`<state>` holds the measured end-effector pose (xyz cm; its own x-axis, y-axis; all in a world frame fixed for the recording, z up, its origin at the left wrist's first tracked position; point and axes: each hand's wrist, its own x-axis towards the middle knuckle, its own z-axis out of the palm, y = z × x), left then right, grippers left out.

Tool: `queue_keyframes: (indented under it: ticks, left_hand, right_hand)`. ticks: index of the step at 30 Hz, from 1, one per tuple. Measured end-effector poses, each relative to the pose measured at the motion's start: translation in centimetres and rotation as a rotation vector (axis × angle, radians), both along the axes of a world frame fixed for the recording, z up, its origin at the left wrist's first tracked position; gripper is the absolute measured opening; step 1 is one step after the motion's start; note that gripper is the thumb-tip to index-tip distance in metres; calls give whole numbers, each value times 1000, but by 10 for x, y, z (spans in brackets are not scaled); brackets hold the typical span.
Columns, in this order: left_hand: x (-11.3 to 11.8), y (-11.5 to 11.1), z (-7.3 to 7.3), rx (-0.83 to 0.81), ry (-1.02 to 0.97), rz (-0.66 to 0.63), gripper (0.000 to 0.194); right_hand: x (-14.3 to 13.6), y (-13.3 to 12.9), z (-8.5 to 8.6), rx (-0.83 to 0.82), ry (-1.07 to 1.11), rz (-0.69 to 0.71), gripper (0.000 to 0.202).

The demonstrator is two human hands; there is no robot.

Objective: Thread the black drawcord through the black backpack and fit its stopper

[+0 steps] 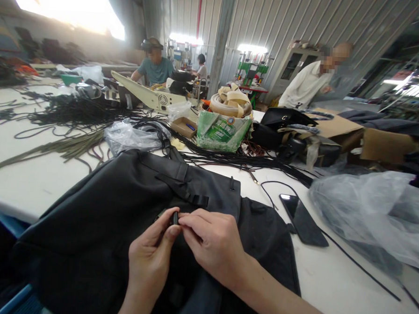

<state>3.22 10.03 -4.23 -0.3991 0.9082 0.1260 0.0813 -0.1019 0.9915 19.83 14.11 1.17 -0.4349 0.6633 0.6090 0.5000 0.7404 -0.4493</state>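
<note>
A large black bag [97, 216] lies across the table edge in front of me, with a flap, straps and a small cord toggle [232, 183] on it. Over its middle, my left hand [151, 257] pinches a small black fitting [174, 218] between thumb and fingertips. My right hand [212, 241] meets it there, thumb and forefinger pressed together at the fitting's right side. What those right fingertips hold is too small and hidden to make out. Just above both hands, a black strap [195, 199] lies on the bag.
A phone [302, 220] and clear plastic sheeting [368, 212] lie to the right. Behind the bag are bundles of black cord [78, 115], a green box [223, 132] with rolled webbing, and a small cardboard tray [183, 126]. Co-workers are across the table.
</note>
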Motion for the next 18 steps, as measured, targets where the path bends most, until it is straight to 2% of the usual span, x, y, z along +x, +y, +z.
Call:
queue_keyframes:
  ticks: [5, 7, 9, 11, 13, 18]
  left_hand:
    - [4, -1, 6, 45, -184, -135, 53]
    - [4, 0, 8, 80, -231, -128, 62]
    - [0, 2, 8, 76, -243, -70, 61]
    - [-7, 3, 8, 43, -210, -23, 53]
    - [-14, 3, 10, 15, -116, -34, 47]
    - [-21, -3, 29, -34, 151, -213, 48]
  right_hand:
    - [1, 0, 2, -49, 31, 4, 11]
    - [2, 0, 2, -69, 38, -1, 11]
    - [2, 0, 2, -63, 39, -3, 11]
    - [3, 1, 3, -33, 35, -8, 12]
    - [3, 0, 5, 3, 26, -6, 12]
    - [5, -3, 9, 46, -16, 54, 13]
